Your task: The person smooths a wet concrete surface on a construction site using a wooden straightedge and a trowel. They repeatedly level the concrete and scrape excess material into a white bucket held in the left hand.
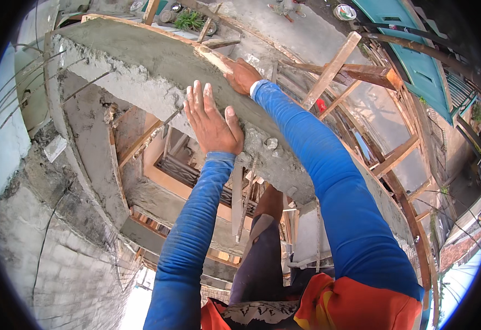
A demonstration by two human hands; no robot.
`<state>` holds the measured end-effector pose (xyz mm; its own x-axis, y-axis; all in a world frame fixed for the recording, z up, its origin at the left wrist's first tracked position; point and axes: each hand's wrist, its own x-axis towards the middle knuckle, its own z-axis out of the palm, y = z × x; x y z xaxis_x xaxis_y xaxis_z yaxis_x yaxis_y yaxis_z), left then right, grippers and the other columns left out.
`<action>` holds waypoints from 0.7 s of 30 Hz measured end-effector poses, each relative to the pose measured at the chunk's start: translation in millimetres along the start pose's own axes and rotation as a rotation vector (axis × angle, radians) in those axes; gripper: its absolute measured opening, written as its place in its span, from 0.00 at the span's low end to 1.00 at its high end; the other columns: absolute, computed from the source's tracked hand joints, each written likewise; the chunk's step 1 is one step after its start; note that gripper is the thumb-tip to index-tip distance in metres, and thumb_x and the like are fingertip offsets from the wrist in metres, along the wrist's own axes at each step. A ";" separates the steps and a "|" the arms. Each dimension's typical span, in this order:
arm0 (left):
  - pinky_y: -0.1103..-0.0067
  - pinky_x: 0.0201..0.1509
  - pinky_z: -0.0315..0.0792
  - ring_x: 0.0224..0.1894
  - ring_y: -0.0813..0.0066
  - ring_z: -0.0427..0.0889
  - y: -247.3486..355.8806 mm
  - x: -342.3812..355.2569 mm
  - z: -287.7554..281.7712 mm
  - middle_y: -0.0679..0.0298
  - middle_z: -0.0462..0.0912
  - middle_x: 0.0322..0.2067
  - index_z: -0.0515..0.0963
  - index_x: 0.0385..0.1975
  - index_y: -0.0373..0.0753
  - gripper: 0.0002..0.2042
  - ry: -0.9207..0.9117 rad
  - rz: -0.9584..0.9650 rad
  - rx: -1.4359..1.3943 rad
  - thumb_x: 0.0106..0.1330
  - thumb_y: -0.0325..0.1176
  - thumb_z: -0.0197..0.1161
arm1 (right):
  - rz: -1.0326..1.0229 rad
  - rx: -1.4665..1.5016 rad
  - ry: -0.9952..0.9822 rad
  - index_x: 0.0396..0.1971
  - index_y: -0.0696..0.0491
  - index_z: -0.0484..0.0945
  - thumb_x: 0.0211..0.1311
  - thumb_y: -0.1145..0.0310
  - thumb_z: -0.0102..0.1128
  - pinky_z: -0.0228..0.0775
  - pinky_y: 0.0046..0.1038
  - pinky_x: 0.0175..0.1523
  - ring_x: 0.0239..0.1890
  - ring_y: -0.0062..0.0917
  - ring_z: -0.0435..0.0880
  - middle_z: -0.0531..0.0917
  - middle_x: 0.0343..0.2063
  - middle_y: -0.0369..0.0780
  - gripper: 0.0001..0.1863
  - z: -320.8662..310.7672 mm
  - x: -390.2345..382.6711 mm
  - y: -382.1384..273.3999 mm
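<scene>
My left hand (pixel 213 122) lies against the rough inner side of a grey concrete beam (pixel 136 47), fingers stretched upward and thumb apart. Pale cement dust coats its fingertips. Nothing is held in it. Farther along the same beam, my right hand (pixel 244 76) is closed over a wooden board (pixel 212 56) that runs along the beam's outer edge; the tips of its fingers are partly hidden. The beam's top is smooth and looks freshly plastered, while its inner side is lumpy. Both my arms wear blue sleeves.
Steel rods (pixel 89 84) stick out of the concrete on the left. Timber props (pixel 333 69) and scaffold beams (pixel 397 155) stand on the right, high above a paved street (pixel 306 33). Below the beam my leg (pixel 259 258) shows beside an open drop. A block wall (pixel 70 258) rises at lower left.
</scene>
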<state>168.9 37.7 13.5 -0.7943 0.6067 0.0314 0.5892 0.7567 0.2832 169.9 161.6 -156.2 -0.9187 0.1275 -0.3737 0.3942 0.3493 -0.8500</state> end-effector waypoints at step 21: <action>0.51 0.79 0.43 0.77 0.44 0.52 -1.2 1.1 0.3 0.46 0.59 0.73 0.57 0.72 0.34 0.30 0.011 0.000 -0.005 0.79 0.49 0.37 | -0.049 0.032 0.051 0.73 0.49 0.64 0.72 0.63 0.56 0.69 0.43 0.64 0.57 0.51 0.77 0.77 0.53 0.56 0.31 1.1 -4.7 -10.8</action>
<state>167.4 37.5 13.0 -0.7960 0.6039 0.0417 0.5883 0.7555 0.2885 170.0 156.2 -145.7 -0.9367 0.1584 -0.3123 0.3482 0.3262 -0.8788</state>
